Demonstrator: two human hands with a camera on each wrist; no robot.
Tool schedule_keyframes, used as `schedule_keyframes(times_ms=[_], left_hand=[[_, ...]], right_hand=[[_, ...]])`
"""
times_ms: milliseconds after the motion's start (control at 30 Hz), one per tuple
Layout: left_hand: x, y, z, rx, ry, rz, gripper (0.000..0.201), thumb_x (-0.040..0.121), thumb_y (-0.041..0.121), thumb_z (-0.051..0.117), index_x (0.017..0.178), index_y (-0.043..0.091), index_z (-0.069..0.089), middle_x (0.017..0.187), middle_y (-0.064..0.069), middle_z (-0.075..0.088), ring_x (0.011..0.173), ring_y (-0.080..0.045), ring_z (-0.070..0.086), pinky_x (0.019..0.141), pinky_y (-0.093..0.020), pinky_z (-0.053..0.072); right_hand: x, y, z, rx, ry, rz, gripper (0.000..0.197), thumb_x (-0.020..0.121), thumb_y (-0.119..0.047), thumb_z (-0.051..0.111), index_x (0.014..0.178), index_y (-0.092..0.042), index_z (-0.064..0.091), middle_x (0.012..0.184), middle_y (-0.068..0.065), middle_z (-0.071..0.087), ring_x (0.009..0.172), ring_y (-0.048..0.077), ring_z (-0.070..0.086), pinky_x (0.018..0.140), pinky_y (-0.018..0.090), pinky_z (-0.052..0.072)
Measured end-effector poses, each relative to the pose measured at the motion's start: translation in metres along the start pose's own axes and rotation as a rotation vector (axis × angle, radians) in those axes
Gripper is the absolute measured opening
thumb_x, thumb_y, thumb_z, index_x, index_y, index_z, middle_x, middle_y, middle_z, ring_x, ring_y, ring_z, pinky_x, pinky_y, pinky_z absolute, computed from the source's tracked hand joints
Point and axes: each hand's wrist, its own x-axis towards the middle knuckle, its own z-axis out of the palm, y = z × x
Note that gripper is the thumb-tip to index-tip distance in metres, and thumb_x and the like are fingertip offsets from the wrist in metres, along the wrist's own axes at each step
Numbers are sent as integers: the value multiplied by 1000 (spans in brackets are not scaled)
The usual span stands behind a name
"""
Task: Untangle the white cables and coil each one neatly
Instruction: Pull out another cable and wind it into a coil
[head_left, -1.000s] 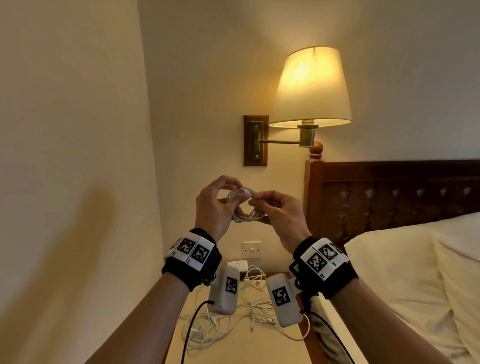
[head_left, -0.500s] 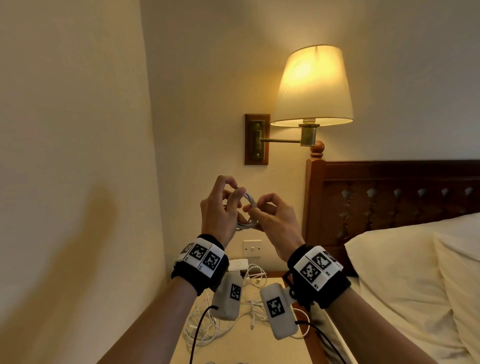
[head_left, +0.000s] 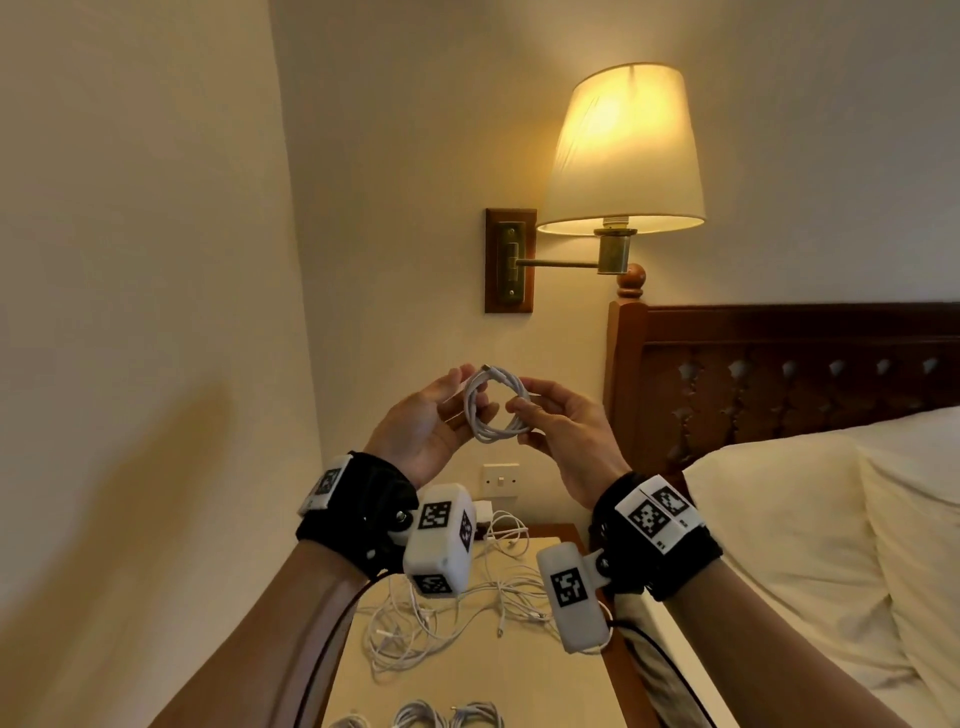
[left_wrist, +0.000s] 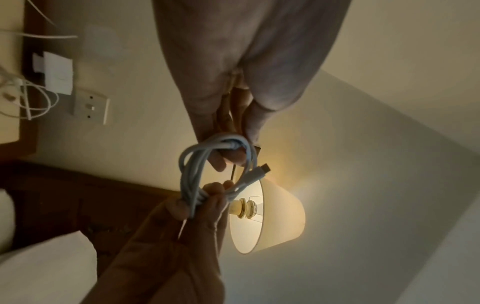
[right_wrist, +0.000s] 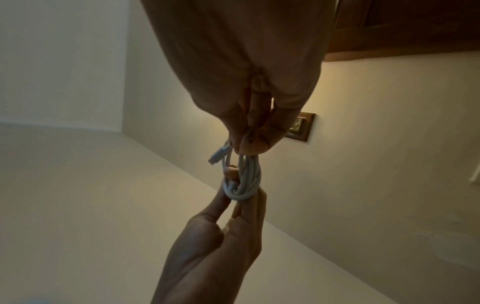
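Both hands are raised before the wall lamp (head_left: 621, 150), holding one coiled white cable (head_left: 493, 408) between them: left hand (head_left: 423, 423) pinches its left side, right hand (head_left: 563, 431) its right. Loose tangled cables (head_left: 457, 613) lie on the bedside table (head_left: 467, 686) below. Wrist markers show only black-and-white codes, no readable writing.

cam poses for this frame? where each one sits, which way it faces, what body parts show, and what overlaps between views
Head: on the head, facing forward and down; both forearms, left hand and right hand holding the coiled cable over the bedside table.
Left wrist: looks along the left hand at the coiled cable and wall lamp.
Right wrist: looks along the right hand at the coiled cable.
Shared: all three show the coil and both hands.
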Motion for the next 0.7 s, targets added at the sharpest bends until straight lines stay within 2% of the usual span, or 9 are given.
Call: schedule_keyframes(times_ms=[100,200,300,367,433,533,700], left_hand=[[6,-2,-1,-12,79,26,25,96,8,53,119,0,59,87,-14,66,78,-21,65,75,-33,59],[10,-3,-1,21,164,68,15,93,5,58,103,-1,66,83,-16,68,67,-19,68,83,-35,58],[9,-1,-1,-45,132,2,13,93,8,59,90,-1,67,79,-13,68,63,-16,68,73,-28,60],[9,1,-2,-94,100,-42,13,94,9,57,92,0,66,79,-12,71,65,-16,70,71,-27,60],[8,3,-3,-102,46,-67,15,95,7,54,99,-1,66,83,-12,72,72,-16,71,74,-29,60],[5,5,-4,31,-12,-85,19,95,10,54,104,0,67,87,-11,70,79,-17,68,76,-29,60],[0,14,-2,135,-40,-195,20,94,15,54,102,4,69,83,-8,66,77,-17,64,88,-32,51]], right_hand=[[0,2,1,5,-13,13,19,91,-3,62,105,-14,68,83,6,68,70,13,62,63,22,52],[0,4,2,23,-15,18,19,91,-1,61,104,-12,69,80,7,67,69,14,61,63,22,52],[0,3,1,19,-17,11,19,92,-1,59,104,-11,70,77,3,68,68,12,61,63,22,53],[1,2,0,13,-20,8,19,93,-1,59,105,-10,69,77,3,67,68,11,61,63,21,53],[2,1,-1,16,-12,7,20,93,-1,58,108,-8,69,79,3,67,69,12,61,63,22,53],[2,-2,-3,18,-1,6,19,93,-1,58,105,-10,70,80,3,68,71,13,61,65,23,52],[1,-9,-4,21,-9,24,19,93,-3,59,109,-8,68,83,4,66,73,13,60,66,24,52]])
